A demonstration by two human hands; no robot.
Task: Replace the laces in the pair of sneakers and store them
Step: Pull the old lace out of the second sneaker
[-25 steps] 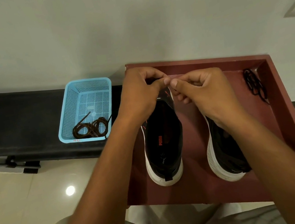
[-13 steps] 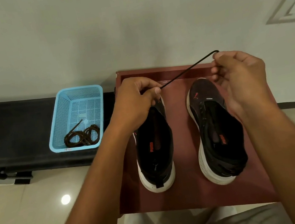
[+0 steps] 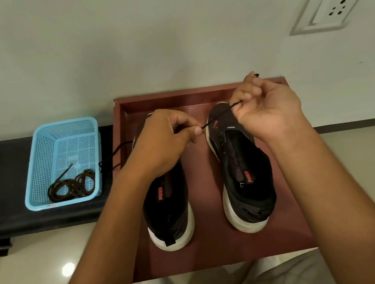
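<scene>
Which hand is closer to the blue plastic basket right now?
Left. The left hand is over the left sneaker, next to the blue plastic basket; the right hand is farther off, above the right sneaker.

Bare maroon tray (image 3: 216,252) floor shows between the left sneaker (image 3: 168,210) and right sneaker (image 3: 244,179), but a taut black lace (image 3: 218,115) crosses above its far end, pinched by the left hand (image 3: 163,141) and right hand (image 3: 265,108). The blue basket (image 3: 35,168), beside the tray, holds coiled brown laces (image 3: 72,184) in its near corner; its far half is bare.
</scene>
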